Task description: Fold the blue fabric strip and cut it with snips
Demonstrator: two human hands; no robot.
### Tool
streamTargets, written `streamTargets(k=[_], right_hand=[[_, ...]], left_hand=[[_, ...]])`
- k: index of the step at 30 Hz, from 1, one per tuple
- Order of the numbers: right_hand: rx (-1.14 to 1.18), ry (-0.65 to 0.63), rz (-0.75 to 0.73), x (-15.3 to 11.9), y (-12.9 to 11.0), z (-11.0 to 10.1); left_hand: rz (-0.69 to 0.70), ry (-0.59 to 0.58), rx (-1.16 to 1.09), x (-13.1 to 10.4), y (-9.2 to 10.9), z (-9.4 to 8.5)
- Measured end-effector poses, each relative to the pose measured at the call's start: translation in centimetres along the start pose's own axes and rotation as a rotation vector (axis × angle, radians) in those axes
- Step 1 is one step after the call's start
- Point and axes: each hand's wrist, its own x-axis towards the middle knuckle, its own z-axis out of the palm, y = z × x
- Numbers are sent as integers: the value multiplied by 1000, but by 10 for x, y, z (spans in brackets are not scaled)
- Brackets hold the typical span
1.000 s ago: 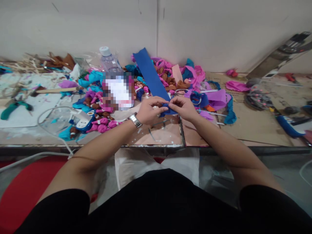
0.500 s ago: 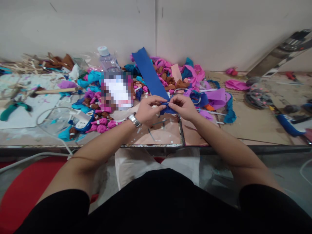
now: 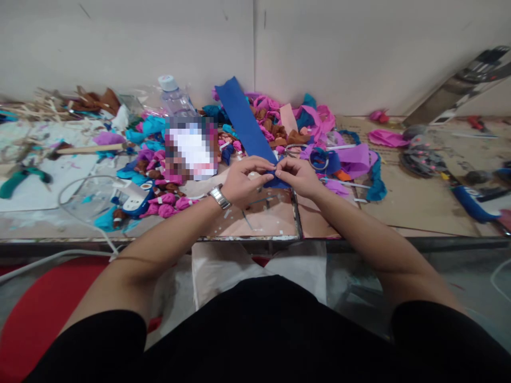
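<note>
A long blue strip [image 3: 245, 119], fabric or crepe paper, slants from the back of the table down to my hands. Its near end is bunched between my fingertips. My left hand [image 3: 244, 180], with a metal watch on the wrist, pinches that end from the left. From the right, my right hand [image 3: 297, 174] pinches the same bit, thumb and fingertips almost touching those of the left. A little blue material shows beneath the fingers. Behind the hands lies a heap of pink, brown and purple knotted pieces [image 3: 275, 130].
A clear bottle [image 3: 175, 98] stands behind a blurred phone-like screen [image 3: 195, 151]. To the left are a blue-and-white device [image 3: 138, 199] with a cable and green-handled pliers [image 3: 24, 178]. Purple strips [image 3: 353, 159] and a dark round bundle [image 3: 423, 157] lie to the right on cardboard.
Both hands stay nearly in place, still pinching the blue strip. The fingers have shifted slightly, and the blue bit under them looks a little more gathered.
</note>
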Motion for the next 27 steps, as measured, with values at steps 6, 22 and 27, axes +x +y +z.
streamTargets(k=[6,22,27], right_hand=[[10,-22,19,0,-3,1],[-36,-14,-10,1,-2,-3],[-81,-40,2,0,1,-3]], left_hand=[[-15,15,-31,-2,2,1],[-125,53,-226,-1,4,0],[-155,42,-284,1,5,-1]])
